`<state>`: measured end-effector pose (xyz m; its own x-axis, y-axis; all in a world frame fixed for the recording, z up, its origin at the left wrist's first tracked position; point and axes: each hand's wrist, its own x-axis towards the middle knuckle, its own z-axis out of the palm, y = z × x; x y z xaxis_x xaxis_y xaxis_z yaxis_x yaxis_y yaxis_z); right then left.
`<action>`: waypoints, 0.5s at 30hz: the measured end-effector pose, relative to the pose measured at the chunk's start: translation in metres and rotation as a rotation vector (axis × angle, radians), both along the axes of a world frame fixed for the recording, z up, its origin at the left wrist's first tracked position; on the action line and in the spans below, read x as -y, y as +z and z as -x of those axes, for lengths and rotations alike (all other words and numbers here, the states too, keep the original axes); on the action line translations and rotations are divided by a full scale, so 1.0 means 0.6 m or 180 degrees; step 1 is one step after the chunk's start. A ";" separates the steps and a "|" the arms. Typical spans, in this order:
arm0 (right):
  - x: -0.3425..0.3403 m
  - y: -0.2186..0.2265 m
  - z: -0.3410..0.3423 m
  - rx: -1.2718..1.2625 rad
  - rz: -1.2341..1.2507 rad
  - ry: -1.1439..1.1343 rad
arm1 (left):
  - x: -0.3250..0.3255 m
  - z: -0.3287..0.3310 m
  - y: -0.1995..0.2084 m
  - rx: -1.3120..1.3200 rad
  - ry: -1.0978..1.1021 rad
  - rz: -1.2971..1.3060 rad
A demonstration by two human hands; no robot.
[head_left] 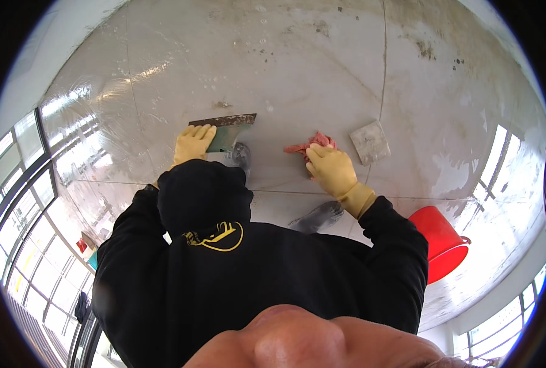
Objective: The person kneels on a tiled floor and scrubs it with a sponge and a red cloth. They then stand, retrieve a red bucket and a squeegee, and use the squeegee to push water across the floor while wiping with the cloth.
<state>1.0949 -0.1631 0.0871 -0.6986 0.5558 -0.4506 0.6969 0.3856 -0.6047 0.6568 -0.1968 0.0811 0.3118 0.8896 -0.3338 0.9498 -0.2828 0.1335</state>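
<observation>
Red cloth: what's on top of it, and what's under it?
On top: the yellow-gloved right hand, covering part of the red cloth. Grey floor shows around it. Directly underneath is covered by cloth and glove; can't tell.

Scraper point(231, 136) and red cloth point(323, 140) over a shiny grey floor point(193, 73)

The yellow-gloved left hand point(191, 146) grips the scraper's left end, dark blade edge pointing away from the person point(273, 264). The yellow-gloved right hand point(334, 168) clutches the crumpled cloth. To its right I see a square grey slab point(370, 142) lying flat, and a red bucket point(435, 236) beside the right sleeve point(395, 245).
</observation>
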 end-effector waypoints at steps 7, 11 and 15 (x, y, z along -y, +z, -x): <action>-0.094 0.021 -0.039 -0.0334 -0.1260 -0.1226 | -0.027 -0.044 -0.011 0.0617 0.0321 -0.0537; -0.095 -0.004 -0.080 -0.0085 -0.1430 -0.1415 | -0.011 -0.031 -0.027 0.0092 0.0280 0.0760; -0.078 -0.026 -0.109 0.0060 -0.1447 -0.1159 | 0.005 -0.008 -0.043 0.0682 0.0452 -0.0236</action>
<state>1.1606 -0.1164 0.0713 -0.4205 0.8992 -0.1210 0.8422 0.3372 -0.4206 0.6614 -0.1995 0.0554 0.2386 0.9491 -0.2058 0.9330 -0.1652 0.3197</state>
